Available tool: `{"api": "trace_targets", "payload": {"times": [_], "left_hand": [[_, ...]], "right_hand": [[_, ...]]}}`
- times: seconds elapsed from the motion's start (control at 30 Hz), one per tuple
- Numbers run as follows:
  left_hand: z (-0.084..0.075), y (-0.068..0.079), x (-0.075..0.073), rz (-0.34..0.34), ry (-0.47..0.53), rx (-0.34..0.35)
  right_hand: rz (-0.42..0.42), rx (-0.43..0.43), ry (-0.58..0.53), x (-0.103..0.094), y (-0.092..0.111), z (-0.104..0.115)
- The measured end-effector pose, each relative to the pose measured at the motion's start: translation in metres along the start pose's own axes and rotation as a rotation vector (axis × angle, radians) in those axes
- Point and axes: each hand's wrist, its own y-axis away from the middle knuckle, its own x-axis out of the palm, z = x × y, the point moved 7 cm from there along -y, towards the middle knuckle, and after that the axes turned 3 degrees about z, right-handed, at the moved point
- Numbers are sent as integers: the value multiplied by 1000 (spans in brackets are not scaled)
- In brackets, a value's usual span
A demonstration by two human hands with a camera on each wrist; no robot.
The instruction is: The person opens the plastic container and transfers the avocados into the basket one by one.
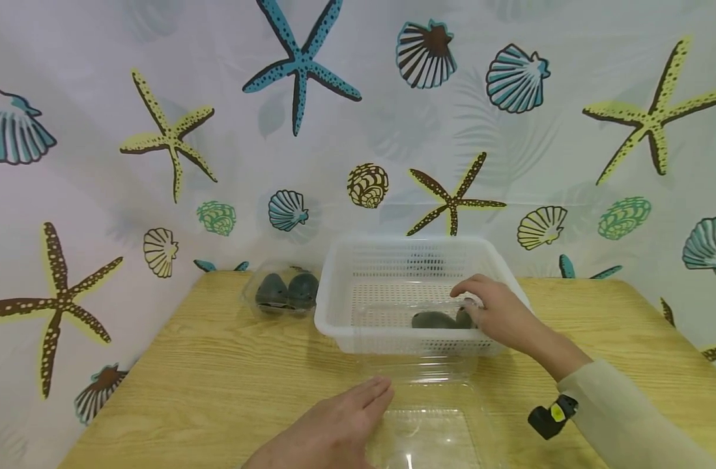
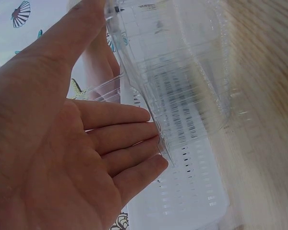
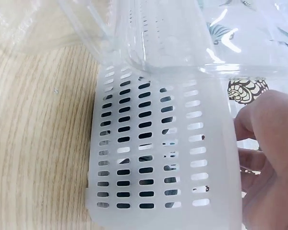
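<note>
My left hand (image 1: 334, 423) is beside an open clear plastic clamshell box (image 1: 430, 436). In the left wrist view its fingers are straight, with the fingertips (image 2: 156, 132) against the box's edge. The lid of the box stands raised in front of a white perforated basket (image 1: 334, 312). My right hand (image 1: 498, 312) reaches over the basket's right side, its fingers loosely bent. Beneath and beside those fingers are dark green avocados (image 1: 434, 320), seen through the clear lid. The basket wall hides part of the right hand's fingers in the right wrist view.
Another clear box (image 1: 252, 296) with two dark avocados (image 1: 303, 290) stands left of the basket. Everything rests on a wood-grain table (image 1: 217, 384). Behind it hangs a cloth (image 1: 334, 143) printed with starfish and shells. A small black device (image 1: 548, 420) is by the right sleeve.
</note>
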Motion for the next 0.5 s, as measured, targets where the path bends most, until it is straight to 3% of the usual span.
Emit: {"api": "trace_targets", "payload": {"times": [0.2, 0.5], "left_hand": [[-1, 1, 0, -18, -28, 10], [-3, 1, -1, -34, -50, 32]], "right_hand": [[-77, 20, 7, -10, 15, 3], [-122, 16, 23, -19, 37, 9]]}}
